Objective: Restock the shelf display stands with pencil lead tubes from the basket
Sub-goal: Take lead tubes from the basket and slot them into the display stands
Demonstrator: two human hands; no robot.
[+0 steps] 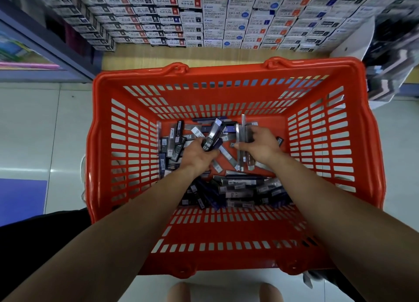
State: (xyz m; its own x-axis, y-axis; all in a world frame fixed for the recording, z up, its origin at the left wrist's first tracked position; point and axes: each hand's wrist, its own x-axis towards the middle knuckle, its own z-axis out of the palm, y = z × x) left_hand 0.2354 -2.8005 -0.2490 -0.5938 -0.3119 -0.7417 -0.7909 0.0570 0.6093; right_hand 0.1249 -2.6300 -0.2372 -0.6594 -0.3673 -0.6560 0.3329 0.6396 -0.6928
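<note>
Still the gathering step: left hand (199, 153) grips dark tubes (212, 135), right hand (258, 144) clutches a clear bunch (243, 131), both down in the basket (226, 74). Next up is probably lifting them toward the shelf beyond the hands, without dropping any.

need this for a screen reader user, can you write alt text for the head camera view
Seen from above, a person's two bare hands reach into a red plastic basket on a tiled floor, the left hand gripping a few dark pencil lead tubes and the right hand a bundle of paler tubes. More loose tubes cover the basket bottom; stacked boxes fill the shelf beyond.
</note>
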